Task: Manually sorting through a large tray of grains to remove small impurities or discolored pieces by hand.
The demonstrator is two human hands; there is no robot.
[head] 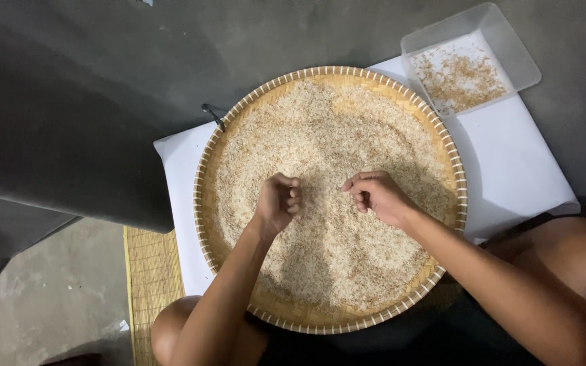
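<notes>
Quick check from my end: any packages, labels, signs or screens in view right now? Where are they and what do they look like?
None in view: no labels, signs or screens.
Closest thing is a clear plastic tray: upper right, rectangular, unmarked, with some brownish husks inside.
Round woven basket: centre, tan rim, full of pale grain, unmarked.

Home floor: woven rice tray (206, 203), straw mat (152, 285), concrete.

No packages, labels, signs or screens are in view. The only container present is an unmarked, clear plastic tray (518, 51), rectangular with rounded corners, standing at the upper right on a plain white sheet (510, 163); it bears no label or print that can be made out.
</notes>
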